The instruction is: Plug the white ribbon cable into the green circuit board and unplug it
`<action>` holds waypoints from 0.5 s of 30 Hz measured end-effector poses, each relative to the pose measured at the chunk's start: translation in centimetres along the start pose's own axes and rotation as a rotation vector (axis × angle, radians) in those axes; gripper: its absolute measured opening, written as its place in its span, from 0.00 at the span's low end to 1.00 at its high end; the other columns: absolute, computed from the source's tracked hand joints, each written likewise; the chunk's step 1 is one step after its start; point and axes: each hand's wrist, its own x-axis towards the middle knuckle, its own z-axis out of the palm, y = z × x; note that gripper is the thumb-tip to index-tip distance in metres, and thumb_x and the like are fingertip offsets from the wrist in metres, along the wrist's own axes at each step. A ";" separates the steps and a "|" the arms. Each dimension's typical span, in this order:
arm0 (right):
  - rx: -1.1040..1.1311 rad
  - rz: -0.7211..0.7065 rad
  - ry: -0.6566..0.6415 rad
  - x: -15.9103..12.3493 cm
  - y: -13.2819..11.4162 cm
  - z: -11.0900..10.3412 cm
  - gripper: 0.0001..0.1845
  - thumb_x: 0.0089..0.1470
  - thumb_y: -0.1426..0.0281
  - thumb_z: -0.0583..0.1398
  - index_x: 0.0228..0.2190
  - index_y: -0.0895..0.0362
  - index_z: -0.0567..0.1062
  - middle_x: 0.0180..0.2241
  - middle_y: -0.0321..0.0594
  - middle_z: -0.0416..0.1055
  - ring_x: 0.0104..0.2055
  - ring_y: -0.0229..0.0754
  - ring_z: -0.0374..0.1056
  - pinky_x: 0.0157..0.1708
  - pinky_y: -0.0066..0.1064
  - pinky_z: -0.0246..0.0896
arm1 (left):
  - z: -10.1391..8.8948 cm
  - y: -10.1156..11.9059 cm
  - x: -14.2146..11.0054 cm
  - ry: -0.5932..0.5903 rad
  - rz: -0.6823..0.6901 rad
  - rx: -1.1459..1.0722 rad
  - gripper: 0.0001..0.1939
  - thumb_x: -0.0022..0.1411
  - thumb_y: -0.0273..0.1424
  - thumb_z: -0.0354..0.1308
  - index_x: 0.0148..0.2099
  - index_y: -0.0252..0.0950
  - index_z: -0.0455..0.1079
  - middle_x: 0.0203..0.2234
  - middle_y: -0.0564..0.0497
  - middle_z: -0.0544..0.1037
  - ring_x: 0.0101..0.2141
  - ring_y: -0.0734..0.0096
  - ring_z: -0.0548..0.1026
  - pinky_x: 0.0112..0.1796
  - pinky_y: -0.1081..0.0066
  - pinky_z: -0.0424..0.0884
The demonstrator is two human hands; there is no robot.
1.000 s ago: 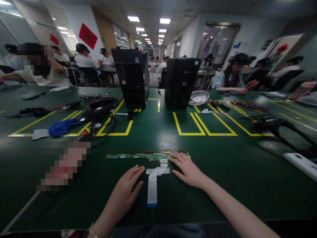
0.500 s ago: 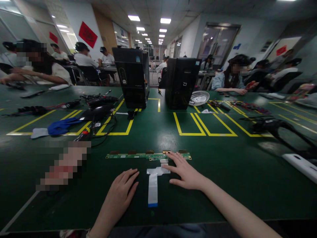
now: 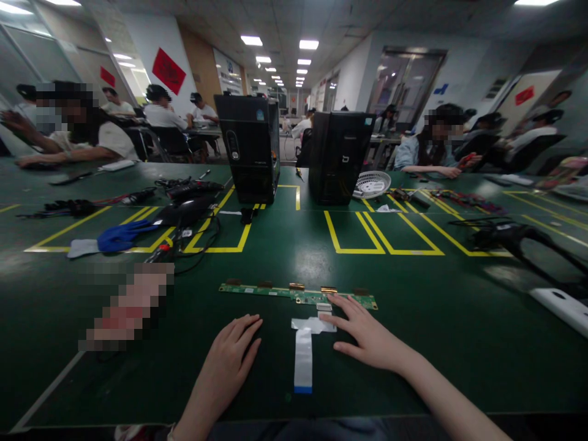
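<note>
A long, narrow green circuit board (image 3: 275, 291) lies across the tabletop ahead of my hands. Joined to its near edge at a small connector is a white flat ribbon cable (image 3: 303, 355), bent into a T-like shape with a blue end towards me. My right hand (image 3: 367, 334) rests over the board's right half, fingers spread. Its fingertips touch the board and the ribbon cable near the connector. To the left of the cable, my left hand (image 3: 232, 346) lies on the table with fingers stretched out, holding nothing.
Two black computer towers (image 3: 250, 150) stand at the back of the green table. On the left are a blue glove (image 3: 126, 236), black cables and a blurred-out object (image 3: 128, 306). A white basket (image 3: 371, 184) and a white device (image 3: 563, 309) are on the right. Other people sit beyond.
The circuit board and its ribbon cable have slid to the right together with my right hand. My left hand has stayed nearly in place. The view has shifted slightly.
</note>
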 end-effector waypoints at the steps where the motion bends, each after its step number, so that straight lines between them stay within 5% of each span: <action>1: -0.007 0.020 0.011 -0.8 0.3 0.2 0.31 0.59 0.52 0.54 0.62 0.42 0.58 0.68 0.43 0.42 0.68 0.53 0.40 0.63 0.55 0.41 | 0.0 0.0 0.0 0.003 0.000 -0.001 0.18 0.69 0.34 0.48 0.58 0.39 0.67 0.54 0.47 0.72 0.54 0.58 0.70 0.54 0.53 0.68; 6: -0.089 0.170 0.103 -5.4 1.5 2.0 0.32 0.60 0.53 0.54 0.63 0.41 0.55 0.67 0.43 0.43 0.67 0.54 0.43 0.61 0.57 0.46 | 0.1 0.0 -0.1 0.009 -0.011 -0.008 0.18 0.69 0.34 0.48 0.58 0.41 0.67 0.54 0.48 0.72 0.54 0.57 0.70 0.54 0.53 0.68; 15: -0.327 0.489 0.426 -13.2 4.7 5.7 0.28 0.61 0.53 0.48 0.59 0.46 0.65 0.63 0.48 0.54 0.62 0.56 0.55 0.56 0.55 0.56 | 0.2 -0.2 -0.2 -0.022 -0.011 -0.005 0.19 0.70 0.35 0.47 0.59 0.40 0.65 0.55 0.47 0.71 0.55 0.57 0.68 0.55 0.52 0.67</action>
